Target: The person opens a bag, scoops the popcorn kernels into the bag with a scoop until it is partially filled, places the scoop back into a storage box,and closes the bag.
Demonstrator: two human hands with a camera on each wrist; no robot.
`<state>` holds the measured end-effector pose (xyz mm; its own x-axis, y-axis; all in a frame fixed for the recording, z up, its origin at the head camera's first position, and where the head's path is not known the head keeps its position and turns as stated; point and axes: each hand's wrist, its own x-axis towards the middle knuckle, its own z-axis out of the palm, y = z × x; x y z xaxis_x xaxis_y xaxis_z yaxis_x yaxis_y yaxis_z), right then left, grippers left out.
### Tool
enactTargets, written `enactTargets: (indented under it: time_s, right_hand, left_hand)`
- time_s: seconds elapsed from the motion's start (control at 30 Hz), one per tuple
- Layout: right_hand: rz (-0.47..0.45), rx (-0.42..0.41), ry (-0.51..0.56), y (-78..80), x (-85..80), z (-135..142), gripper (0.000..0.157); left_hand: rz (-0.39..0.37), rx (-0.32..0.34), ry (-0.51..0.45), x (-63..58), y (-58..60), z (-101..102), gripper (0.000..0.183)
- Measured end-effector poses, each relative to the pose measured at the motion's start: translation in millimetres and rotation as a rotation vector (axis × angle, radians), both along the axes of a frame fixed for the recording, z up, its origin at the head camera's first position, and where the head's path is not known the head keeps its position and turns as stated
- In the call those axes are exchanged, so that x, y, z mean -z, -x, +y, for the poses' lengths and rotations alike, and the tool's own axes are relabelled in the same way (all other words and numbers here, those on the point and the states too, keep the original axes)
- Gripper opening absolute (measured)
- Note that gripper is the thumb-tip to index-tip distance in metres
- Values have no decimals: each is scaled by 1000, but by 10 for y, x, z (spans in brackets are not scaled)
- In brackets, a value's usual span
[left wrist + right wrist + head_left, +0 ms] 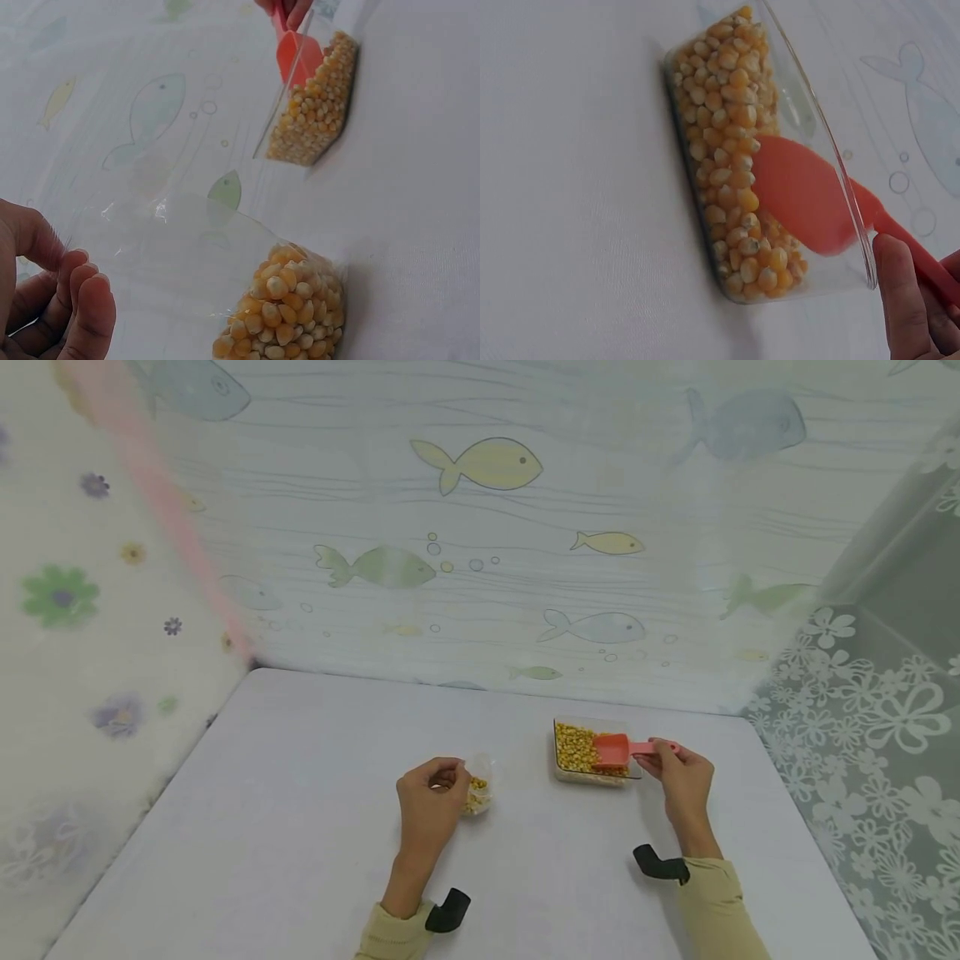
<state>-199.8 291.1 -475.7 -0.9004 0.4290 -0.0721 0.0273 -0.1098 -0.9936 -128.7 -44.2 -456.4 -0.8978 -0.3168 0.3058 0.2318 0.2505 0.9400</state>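
Note:
My left hand [431, 797] pinches the upper edge of a clear plastic bag [172, 247] between thumb and fingertips. Corn kernels [289, 307] fill the bottom of that bag, which rests on the table. My right hand [682, 777] grips the handle of a red scoop [613, 750]. The scoop's bowl dips into a clear rectangular container [592, 781] of corn kernels [720, 150]. In the right wrist view its handle passes over the container's rim, with a finger right at that rim. Seen from the head, the container stands to the right of the bag.
A white-covered table [300, 860] lies under everything. Behind it hangs a curtain [480, 610] printed with fish, close to the table's back edge. Flower-patterned cloth [60, 693] is on the left, and a lacy floral sheet [877, 760] on the right.

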Motion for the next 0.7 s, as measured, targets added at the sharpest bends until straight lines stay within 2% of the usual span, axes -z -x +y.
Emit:
enactTargets:
  time_s: [0.33,0.57,0.7]
  right_hand:
    - [-48,-14,88,-20,-20,-67,18]
    - [-115,-25,112,7,-30,-27,30]
    - [-143,-36,172,-8,-44,-41,18]
  left_hand:
    - [-5,0,-11,-1,-8,7,9]
    - [-4,0,-3,-3,-7,9,9]
    - [-2,0,4,7,-3,6,7]
